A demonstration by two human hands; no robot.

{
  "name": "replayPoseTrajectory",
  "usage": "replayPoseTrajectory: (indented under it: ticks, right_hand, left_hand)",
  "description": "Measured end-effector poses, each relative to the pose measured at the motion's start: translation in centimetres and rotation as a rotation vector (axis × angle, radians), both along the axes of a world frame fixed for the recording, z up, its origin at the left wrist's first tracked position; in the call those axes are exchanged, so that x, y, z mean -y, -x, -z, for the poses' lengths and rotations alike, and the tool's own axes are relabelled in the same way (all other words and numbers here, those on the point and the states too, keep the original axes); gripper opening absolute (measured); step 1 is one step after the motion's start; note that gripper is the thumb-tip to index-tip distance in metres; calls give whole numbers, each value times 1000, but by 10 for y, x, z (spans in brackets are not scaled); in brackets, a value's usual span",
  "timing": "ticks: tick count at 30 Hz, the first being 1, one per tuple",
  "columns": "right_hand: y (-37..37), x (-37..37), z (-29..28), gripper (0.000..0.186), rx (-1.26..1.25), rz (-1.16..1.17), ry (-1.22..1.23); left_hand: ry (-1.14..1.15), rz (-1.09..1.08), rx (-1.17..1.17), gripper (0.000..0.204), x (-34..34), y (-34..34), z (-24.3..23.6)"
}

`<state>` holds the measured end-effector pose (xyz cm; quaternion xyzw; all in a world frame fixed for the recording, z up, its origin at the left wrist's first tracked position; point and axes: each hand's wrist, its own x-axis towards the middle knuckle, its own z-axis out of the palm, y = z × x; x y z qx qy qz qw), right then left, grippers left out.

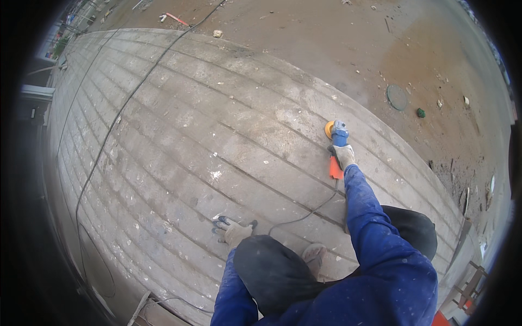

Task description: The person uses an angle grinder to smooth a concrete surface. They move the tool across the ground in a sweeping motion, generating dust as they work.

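An angle grinder (340,136) with a blue and orange body and a yellow disc (329,129) is in my gloved right hand (344,156), fingers wrapped round it. Its disc end is at the grooved concrete surface (217,163); whether it touches cannot be made out. From its rear a dark cord (304,218) curves back toward my knees. My left hand (235,232), in a pale glove with dark fingertips, is spread beside my left knee, apparently resting on the concrete. It holds nothing.
Long parallel grooves cross the slab. A black cable (122,111) runs over its left part. Beyond the far edge lies brown wet ground with a round dark cover (397,97), a green lump (421,113) and scattered debris. My shoe (314,255) is between my knees.
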<state>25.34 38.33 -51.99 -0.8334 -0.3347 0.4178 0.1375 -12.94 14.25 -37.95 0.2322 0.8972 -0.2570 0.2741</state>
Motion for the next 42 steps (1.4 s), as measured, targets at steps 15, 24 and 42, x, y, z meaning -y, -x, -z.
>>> replayPoseTrajectory:
  ticks: [15,24,42]
  right_hand:
    - [175,-101,-37,62,-27,-355,47]
    - [145,-148,-20,51,-69,-296,79]
    - [-101,-91,29,34,12,334,-52]
  left_hand:
    - [52,16,11,140,4,7,13]
    - [129,24,-48,147,-4,0,11]
    - [66,54,-17,140,11,14,29]
